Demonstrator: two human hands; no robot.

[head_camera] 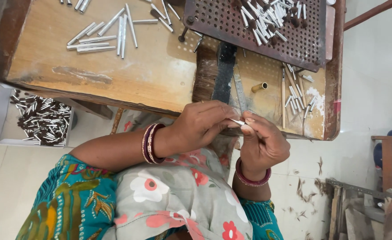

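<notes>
Both of my hands meet just in front of the wooden table's [129, 75] near edge. My left hand [200, 126] and my right hand [260, 144] pinch a small silver metal tube [238, 121] between their fingertips. Dark red bangles ring both wrists. Directly beyond the hands lie a flat brush with dark bristles [214, 73] and a thin metal strip [239, 91].
A perforated metal tray [309, 42] with several brush ferrules stands at the back right. Loose silver tubes [102, 35] lie at the back left, thin sticks [294, 95] and a brass tube [259, 87] at the right. A white box [0, 115] of small parts sits on the floor, left.
</notes>
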